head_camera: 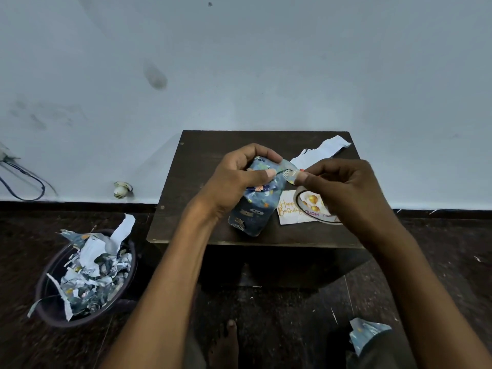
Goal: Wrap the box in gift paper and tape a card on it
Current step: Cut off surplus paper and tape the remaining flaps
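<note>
A box wrapped in dark blue patterned gift paper stands tilted on the small dark table. My left hand grips its upper end, thumb pressed on the top fold. My right hand pinches a loose flap or strip of tape at the box's top right corner. A clear tape roll hangs partly hidden under my right hand. A white "Happy Birthday" card with gold balloons lies flat on the table to the right of the box.
A white paper scrap lies at the table's back right. A round dark bin full of torn gift paper sits on the floor at left. Another paper piece rests near my right knee. A pale wall stands behind the table.
</note>
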The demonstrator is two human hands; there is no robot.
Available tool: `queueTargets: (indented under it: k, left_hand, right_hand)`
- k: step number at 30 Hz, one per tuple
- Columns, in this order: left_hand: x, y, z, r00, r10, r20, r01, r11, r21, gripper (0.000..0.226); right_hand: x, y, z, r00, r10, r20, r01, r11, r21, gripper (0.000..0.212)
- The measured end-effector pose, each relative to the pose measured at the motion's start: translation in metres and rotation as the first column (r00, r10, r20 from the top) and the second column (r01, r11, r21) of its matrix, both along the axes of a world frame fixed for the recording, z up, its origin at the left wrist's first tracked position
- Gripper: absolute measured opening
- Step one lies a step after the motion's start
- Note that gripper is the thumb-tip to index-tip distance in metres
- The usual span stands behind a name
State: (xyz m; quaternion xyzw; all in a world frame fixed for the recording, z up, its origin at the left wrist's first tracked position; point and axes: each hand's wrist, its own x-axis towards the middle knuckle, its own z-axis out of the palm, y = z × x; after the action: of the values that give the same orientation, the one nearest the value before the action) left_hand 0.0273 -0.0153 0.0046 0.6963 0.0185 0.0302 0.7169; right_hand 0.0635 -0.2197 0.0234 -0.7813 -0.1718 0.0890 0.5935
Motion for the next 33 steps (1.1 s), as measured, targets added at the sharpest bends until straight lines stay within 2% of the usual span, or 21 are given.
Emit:
queueTargets:
  k: [7,13,21,33]
  left_hand:
    - [0.001,-0.006,0.001,1.0,0.006,0.006,-0.007,0.998,0.07,0.025]
    - [-0.003,-0.021,-0.005,0.998,0.029,0.063,-0.033,0.997,0.074,0.034]
    - [-0.001,-0.028,-0.005,0.997,0.024,0.074,-0.03,0.996,0.079,0.037]
    - [0.0,-0.032,-0.006,0.995,0.042,0.092,-0.051,0.994,0.098,0.029]
  right_hand:
    - [-0.003,0.004,0.013,0.994,0.068,-0.085,-0.077,0.991,-0.108,0.016]
    - [-0.006,0.01,0.019,0.998,0.033,-0.046,-0.042,0.978,-0.202,0.018]
    - [-0.007,-0.003,0.037,0.983,0.076,-0.165,-0.099,0.986,-0.137,0.019]
    - [-0.006,0.003,0.03,0.972,-0.005,-0.234,-0.034,0.986,-0.164,0.017]
